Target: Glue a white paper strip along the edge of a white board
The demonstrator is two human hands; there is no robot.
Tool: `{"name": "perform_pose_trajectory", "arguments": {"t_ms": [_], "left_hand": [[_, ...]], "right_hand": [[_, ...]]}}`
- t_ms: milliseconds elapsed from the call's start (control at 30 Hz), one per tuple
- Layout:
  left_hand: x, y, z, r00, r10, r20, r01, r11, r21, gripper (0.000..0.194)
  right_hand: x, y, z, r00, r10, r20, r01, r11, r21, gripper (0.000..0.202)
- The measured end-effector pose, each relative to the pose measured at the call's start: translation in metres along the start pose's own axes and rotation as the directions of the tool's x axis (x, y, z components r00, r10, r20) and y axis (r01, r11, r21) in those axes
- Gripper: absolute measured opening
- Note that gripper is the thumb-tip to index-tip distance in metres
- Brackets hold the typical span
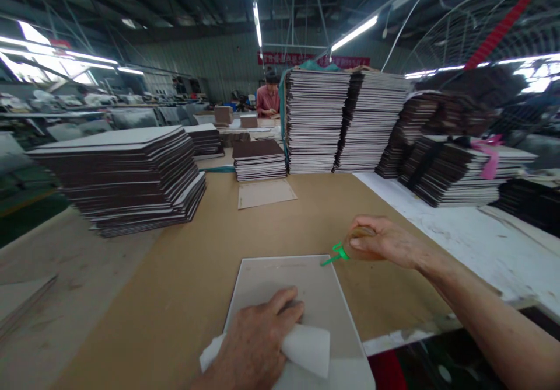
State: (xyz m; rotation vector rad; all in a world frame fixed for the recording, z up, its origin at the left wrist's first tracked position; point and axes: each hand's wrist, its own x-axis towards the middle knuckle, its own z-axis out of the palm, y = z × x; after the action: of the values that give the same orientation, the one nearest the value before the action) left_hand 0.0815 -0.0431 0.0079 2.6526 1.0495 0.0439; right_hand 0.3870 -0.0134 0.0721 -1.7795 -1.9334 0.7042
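A pale rectangular board [315, 296] lies flat on brown paper in front of me. Over it rests my left hand [262, 334], its fingers curled around a crumpled white paper or cloth [308, 349]. My right hand [380, 241] is wrapped round an amber squeeze bottle [357, 244] with a green nozzle. The bottle is tilted, and the nozzle [339, 254] points down-left to the board's far right corner. Faint wet-looking marks run along the board's far edge. Whether the tip touches the board I cannot tell.
Stacks of dark-and-white boards stand at left [131, 174], at back centre [259, 161], tall at back right [317, 121] and strapped at right [455, 168]. A loose beige sheet [266, 193] lies on the brown paper [196, 261]. A person [268, 99] sits beyond; a large fan [481, 28] is upper right.
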Motion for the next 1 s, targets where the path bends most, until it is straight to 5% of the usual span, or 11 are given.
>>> {"name": "perform_pose_trajectory", "arguments": {"t_ms": [433, 600, 800, 1000], "left_hand": [[0.000, 0.002, 0.000, 1.000, 0.009, -0.012, -0.009, 1.000, 0.013, 0.054], [0.000, 0.001, -0.002, 1.000, -0.002, 0.011, 0.002, 1.000, 0.023, 0.057], [0.003, 0.004, -0.006, 0.998, -0.035, 0.059, 0.033, 0.999, 0.041, 0.055], [0.005, -0.008, 0.008, 1.000, -0.019, -0.013, 0.020, 0.996, 0.087, 0.051]], "right_hand": [[-0.007, -0.003, -0.002, 0.999, -0.006, -0.052, 0.007, 0.999, 0.032, 0.008], [-0.002, 0.002, 0.017, 0.994, 0.022, -0.106, 0.000, 0.980, 0.199, 0.015], [0.008, 0.026, 0.046, 0.937, 0.220, -0.271, -0.009, 0.792, 0.611, 0.047], [0.009, 0.062, 0.037, 0.835, 0.375, -0.402, 0.096, 0.621, 0.778, 0.042]]}}
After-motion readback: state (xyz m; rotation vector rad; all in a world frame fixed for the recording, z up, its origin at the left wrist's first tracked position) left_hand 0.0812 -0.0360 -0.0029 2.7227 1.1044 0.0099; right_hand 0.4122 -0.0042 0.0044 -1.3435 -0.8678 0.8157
